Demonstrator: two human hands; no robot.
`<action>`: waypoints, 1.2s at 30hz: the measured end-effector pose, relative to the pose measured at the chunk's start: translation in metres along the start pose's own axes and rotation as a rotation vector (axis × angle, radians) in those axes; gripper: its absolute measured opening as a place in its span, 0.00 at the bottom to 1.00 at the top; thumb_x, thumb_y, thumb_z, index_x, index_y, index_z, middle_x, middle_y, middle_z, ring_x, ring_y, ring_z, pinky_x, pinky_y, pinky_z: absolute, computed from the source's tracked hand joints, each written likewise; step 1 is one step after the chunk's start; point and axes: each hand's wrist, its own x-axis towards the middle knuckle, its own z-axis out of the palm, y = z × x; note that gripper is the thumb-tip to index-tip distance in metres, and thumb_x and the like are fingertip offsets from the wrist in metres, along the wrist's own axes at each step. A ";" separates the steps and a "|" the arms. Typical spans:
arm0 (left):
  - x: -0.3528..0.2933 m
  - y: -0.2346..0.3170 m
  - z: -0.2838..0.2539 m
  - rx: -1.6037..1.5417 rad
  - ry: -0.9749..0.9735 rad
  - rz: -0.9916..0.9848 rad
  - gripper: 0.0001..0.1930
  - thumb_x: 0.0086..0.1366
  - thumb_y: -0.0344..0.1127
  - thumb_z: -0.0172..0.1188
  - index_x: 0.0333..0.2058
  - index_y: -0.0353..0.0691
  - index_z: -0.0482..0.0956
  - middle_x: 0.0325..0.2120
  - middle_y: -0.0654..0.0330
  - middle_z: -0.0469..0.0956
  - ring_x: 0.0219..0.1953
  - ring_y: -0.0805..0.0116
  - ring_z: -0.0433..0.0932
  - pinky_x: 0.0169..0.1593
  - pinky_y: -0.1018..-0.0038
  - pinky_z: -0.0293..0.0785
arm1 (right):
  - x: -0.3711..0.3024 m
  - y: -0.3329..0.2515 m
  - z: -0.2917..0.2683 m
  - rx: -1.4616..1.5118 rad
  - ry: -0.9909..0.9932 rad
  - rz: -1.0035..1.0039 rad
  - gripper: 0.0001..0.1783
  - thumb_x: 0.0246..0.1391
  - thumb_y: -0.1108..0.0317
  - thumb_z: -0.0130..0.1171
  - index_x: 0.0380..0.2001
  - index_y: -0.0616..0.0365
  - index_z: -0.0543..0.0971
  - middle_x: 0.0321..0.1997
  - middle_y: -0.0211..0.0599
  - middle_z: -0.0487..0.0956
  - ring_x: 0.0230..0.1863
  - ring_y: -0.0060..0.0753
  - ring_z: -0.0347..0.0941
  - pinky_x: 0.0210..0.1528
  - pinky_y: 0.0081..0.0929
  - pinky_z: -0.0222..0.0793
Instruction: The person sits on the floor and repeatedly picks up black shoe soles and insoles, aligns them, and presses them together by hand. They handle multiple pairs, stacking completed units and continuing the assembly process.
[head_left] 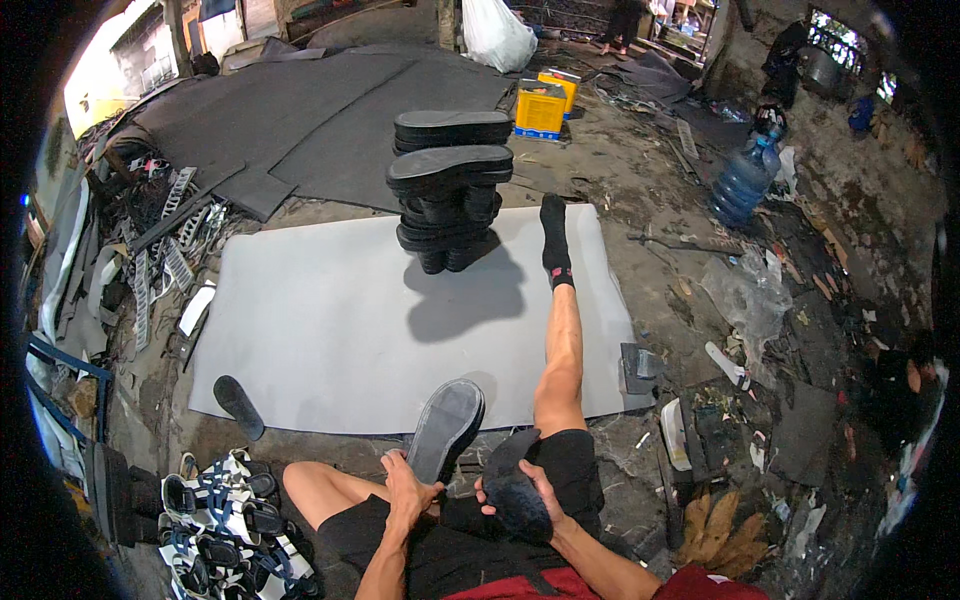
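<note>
I sit with one leg stretched over a white sheet (310, 320). My left hand (405, 492) grips the lower end of a dark grey shoe sole (445, 430), which is tilted up with its flat face showing. In front of my lap, my right hand (545, 500) is closed around a dark, curved, sole-shaped piece (515, 490); its exact kind is unclear. The two pieces are apart. Beyond them, a tall stack of black soles (450, 168) stands on the sheet. One loose dark sole (238, 407) lies at the sheet's near left corner.
White and blue sandals or strapped uppers (225, 525) are heaped at my left. Large dark mats (340, 110) cover the floor behind the sheet. Yellow cans (540, 110) stand beyond the stack; a blue water bottle (745, 180) is at the right amid scraps.
</note>
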 end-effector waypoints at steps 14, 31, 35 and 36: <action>0.015 0.006 -0.034 -0.782 0.042 0.054 0.41 0.54 0.38 0.80 0.62 0.35 0.67 0.50 0.51 0.76 0.51 0.58 0.77 0.56 0.63 0.75 | 0.013 0.005 -0.011 0.064 0.043 -0.024 0.34 0.77 0.44 0.47 0.63 0.67 0.73 0.56 0.55 0.82 0.50 0.49 0.82 0.47 0.45 0.82; 0.014 0.056 -0.084 -1.934 0.233 0.018 0.37 0.72 0.66 0.57 0.72 0.52 0.70 0.51 0.49 0.81 0.55 0.48 0.81 0.62 0.49 0.76 | 0.004 -0.026 0.044 0.108 -0.151 -0.140 0.44 0.71 0.39 0.48 0.66 0.76 0.70 0.62 0.54 0.77 0.60 0.51 0.78 0.67 0.50 0.75; 0.006 0.064 -0.092 -1.993 0.010 0.045 0.40 0.74 0.73 0.46 0.66 0.45 0.74 0.36 0.51 0.77 0.37 0.51 0.76 0.45 0.52 0.76 | 0.009 -0.039 0.041 0.035 -0.076 -0.178 0.46 0.73 0.39 0.46 0.71 0.76 0.66 0.68 0.59 0.75 0.64 0.57 0.76 0.66 0.48 0.75; 0.001 0.065 -0.095 -2.009 -0.023 -0.014 0.39 0.74 0.72 0.47 0.64 0.43 0.75 0.36 0.51 0.77 0.37 0.52 0.76 0.44 0.53 0.75 | 0.009 -0.040 0.040 0.033 -0.054 -0.181 0.44 0.75 0.40 0.46 0.71 0.76 0.64 0.68 0.58 0.74 0.65 0.56 0.75 0.67 0.51 0.75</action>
